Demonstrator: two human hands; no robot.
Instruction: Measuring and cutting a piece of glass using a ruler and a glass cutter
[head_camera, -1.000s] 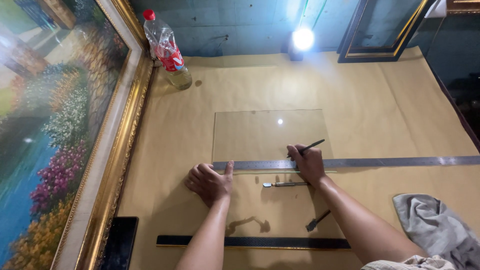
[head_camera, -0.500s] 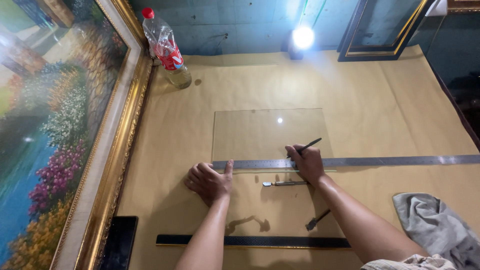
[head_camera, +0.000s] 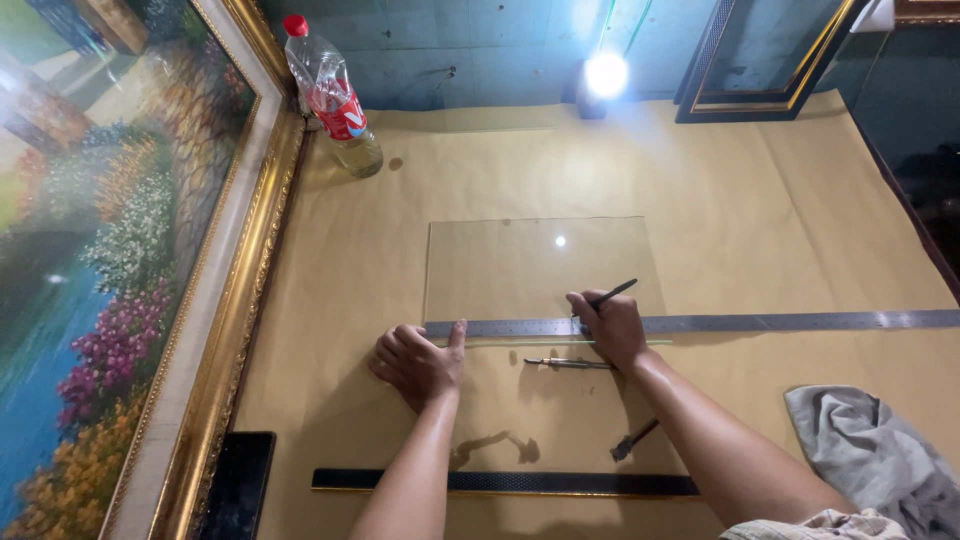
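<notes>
Nothing has shifted since half a second ago: left hand (head_camera: 420, 362), fingers curled, thumb pinning the steel ruler (head_camera: 700, 324) across the glass sheet (head_camera: 540, 265) mid-table, right hand (head_camera: 607, 328) gripping a pen-like glass cutter (head_camera: 612, 294) at the ruler's edge; probably wants firm thumb pressure, one unbroken stroke.

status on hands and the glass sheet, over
Left hand pressing down the steel ruler. Right hand gripping a pen-like tool at ruler edge. Glass sheet flat under ruler. Small tool lies nearby.
</notes>
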